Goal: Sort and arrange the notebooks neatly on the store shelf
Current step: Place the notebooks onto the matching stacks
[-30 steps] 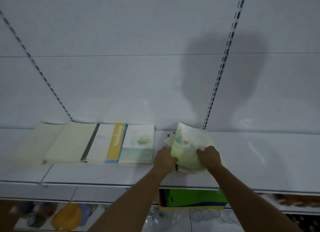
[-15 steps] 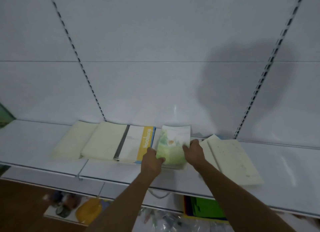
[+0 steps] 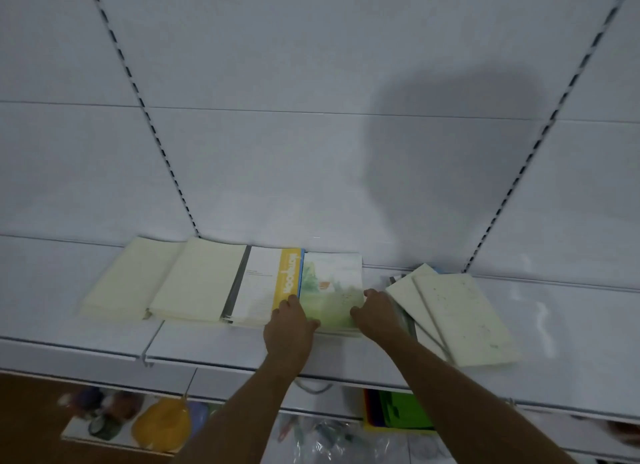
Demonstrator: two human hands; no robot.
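four notebook stacks point(image 3: 221, 283) lie in a row on the shelf point(image 3: 571, 325), loose notebooks point(image 3: 460, 321) right.

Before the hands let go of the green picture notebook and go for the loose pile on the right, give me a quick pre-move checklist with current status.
1. green notebook lies flat on the shelf: ok.
2. Its left edge meets the yellow-striped notebook: ok.
3. Its front edge is level with the row: cannot tell, left hand and right hand cover it.
4. Both hands are free of other items: ok.
5. loose pile is squared: not ok, skewed and fanned.
6. Room between row and pile: ok, a bare gap shows.
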